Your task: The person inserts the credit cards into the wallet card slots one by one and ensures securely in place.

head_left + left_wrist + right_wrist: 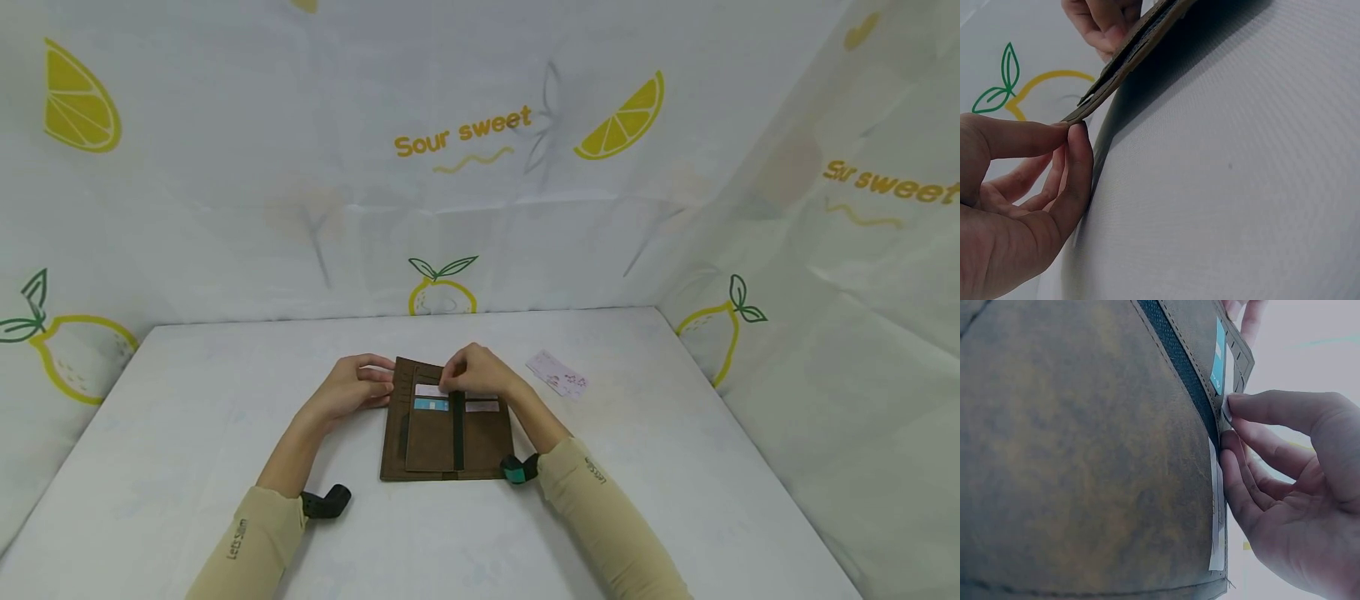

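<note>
A brown leather wallet (pixel 431 442) lies unfolded on the table, its inner card panel with a dark middle strip facing up. My left hand (pixel 351 390) pinches the wallet's left edge between thumb and index finger, and in the left wrist view that edge is lifted off the table. At the top of the card panel, my right hand (pixel 480 372) pinches the corner of a white card (pixel 1227 414) in the upper left slot. Just below it a blue card (pixel 431 405) pokes out of its slot. Pale cards (pixel 482 406) show in the right-hand slots, partly under my right hand.
A pale slip with pink-red print (pixel 557 373) lies on the white table (pixel 637 467), right of the wallet and beyond my right forearm. Behind and at the sides hangs a white lemon-print sheet (pixel 247 167). Each wrist carries a black camera mount (pixel 327 502).
</note>
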`<state>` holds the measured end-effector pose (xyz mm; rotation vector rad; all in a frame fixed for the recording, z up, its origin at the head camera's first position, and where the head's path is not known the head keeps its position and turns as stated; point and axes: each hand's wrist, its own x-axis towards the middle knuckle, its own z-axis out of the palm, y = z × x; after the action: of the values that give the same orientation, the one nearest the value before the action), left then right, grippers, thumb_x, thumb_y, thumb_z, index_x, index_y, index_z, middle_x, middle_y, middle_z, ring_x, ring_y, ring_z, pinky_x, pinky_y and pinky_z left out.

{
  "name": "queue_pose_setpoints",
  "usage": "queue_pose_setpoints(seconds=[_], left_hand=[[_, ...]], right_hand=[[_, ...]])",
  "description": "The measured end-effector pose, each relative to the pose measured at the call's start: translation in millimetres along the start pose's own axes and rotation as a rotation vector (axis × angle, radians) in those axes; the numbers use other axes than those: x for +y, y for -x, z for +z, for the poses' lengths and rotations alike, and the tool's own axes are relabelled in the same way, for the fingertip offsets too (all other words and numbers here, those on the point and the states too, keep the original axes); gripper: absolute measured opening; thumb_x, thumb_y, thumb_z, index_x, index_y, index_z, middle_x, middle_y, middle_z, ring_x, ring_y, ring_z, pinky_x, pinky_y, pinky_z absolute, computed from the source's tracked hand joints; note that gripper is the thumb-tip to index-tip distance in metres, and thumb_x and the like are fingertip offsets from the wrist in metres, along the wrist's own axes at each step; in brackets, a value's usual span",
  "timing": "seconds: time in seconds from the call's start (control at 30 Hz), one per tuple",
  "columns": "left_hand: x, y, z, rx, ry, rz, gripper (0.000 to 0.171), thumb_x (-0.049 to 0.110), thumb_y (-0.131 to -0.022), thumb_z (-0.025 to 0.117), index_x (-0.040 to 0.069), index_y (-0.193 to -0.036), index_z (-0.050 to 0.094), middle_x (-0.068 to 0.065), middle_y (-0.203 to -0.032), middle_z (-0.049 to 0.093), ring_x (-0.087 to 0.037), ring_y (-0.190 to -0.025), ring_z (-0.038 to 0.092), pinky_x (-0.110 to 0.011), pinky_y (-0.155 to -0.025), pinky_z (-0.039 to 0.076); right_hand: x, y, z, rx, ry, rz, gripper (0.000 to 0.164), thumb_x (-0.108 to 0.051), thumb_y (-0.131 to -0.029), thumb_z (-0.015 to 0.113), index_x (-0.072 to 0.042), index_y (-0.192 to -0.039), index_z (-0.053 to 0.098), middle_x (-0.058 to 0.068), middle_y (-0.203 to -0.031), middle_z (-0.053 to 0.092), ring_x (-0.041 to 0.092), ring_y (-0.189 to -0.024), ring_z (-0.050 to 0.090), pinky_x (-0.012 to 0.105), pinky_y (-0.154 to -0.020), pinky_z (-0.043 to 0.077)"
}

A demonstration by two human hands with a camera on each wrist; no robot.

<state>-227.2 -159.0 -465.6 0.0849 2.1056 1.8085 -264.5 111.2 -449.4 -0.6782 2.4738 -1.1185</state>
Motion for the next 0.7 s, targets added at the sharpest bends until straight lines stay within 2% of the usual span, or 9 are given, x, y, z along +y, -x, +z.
queue_pose_setpoints(seconds=[0.23, 0.4, 0.53, 0.7], left_hand=[[-0.4, 0.0, 0.1, 0.002, 0.003, -0.003, 0.041, -0.003, -0.103, 0.066, -0.008, -0.143, 0.056, -0.001, -0.099, 0.068, -0.008, -0.088, 0.068, -0.023, -0.081, 0.066], [-1.7, -0.8, -0.1, -0.003, 0.007, -0.003, 0.041, -0.004, -0.103, 0.067, -0.008, -0.143, 0.056, -0.003, -0.101, 0.069, -0.008, -0.088, 0.069, -0.023, -0.081, 0.066], [-1.6, 0.0, -1.0, -0.011, 0.012, 0.003, 0.042, -0.004, -0.103, 0.067, -0.009, -0.143, 0.056, -0.002, -0.1, 0.068, -0.008, -0.088, 0.069, -0.024, -0.082, 0.066], [-1.9, 0.4, -1.8, -0.014, 0.011, 0.008, 0.041, -0.005, -0.103, 0.065, -0.009, -0.143, 0.056, -0.003, -0.101, 0.069, -0.008, -0.089, 0.069, -0.024, -0.083, 0.066]], right_hand=[[5, 0, 1, 0.038, -0.007, -0.014, 0.014, -0.013, -0.1, 0.075, -0.003, -0.103, 0.084, 0.013, -0.104, 0.084, 0.006, -0.084, 0.065, 0.018, -0.077, 0.053], [9, 7, -3, 0.069, -0.081, -0.016, 0.018, -0.016, -0.101, 0.077, -0.002, -0.112, 0.083, 0.015, -0.113, 0.083, 0.01, -0.092, 0.075, 0.024, -0.087, 0.061], [12, 13, -11, 0.116, -0.119, 0.006, 0.02, -0.017, -0.101, 0.077, -0.004, -0.115, 0.083, 0.014, -0.114, 0.083, 0.015, -0.097, 0.078, 0.029, -0.091, 0.063], [20, 22, -25, 0.178, -0.116, 0.031, 0.024, -0.016, -0.1, 0.077, -0.002, -0.119, 0.081, 0.015, -0.118, 0.081, 0.016, -0.1, 0.077, 0.032, -0.093, 0.063]])
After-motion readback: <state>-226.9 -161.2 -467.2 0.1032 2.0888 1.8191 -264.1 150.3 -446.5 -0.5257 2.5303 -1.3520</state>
